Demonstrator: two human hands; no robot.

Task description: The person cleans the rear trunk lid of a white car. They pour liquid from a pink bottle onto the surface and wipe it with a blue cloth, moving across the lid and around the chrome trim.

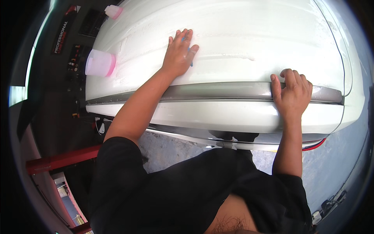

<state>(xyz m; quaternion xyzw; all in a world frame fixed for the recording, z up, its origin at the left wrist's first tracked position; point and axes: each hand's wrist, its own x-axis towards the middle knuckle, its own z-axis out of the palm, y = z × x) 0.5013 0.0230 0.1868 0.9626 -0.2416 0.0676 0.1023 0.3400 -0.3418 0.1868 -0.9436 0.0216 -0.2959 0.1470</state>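
Under me is the white roof [233, 43] of a vehicle, its surface wet with streaks and a few suds. My left hand [180, 54] lies palm down on the panel, pressing on a small blue piece [191, 64]. Only bits of it show between the fingers and by the thumb, so its full shape is hidden. My right hand [293, 91] rests over the long grey roof rail [218, 90], fingers loosely bent and thumb apart, holding no loose thing.
A translucent container with pink in it [100, 63] stands at the roof's left end, with a smaller pink one [113, 11] farther back. A red beam [62, 159] is at lower left. Cables and a plug [331, 202] lie on the grey floor [331, 156] at right.
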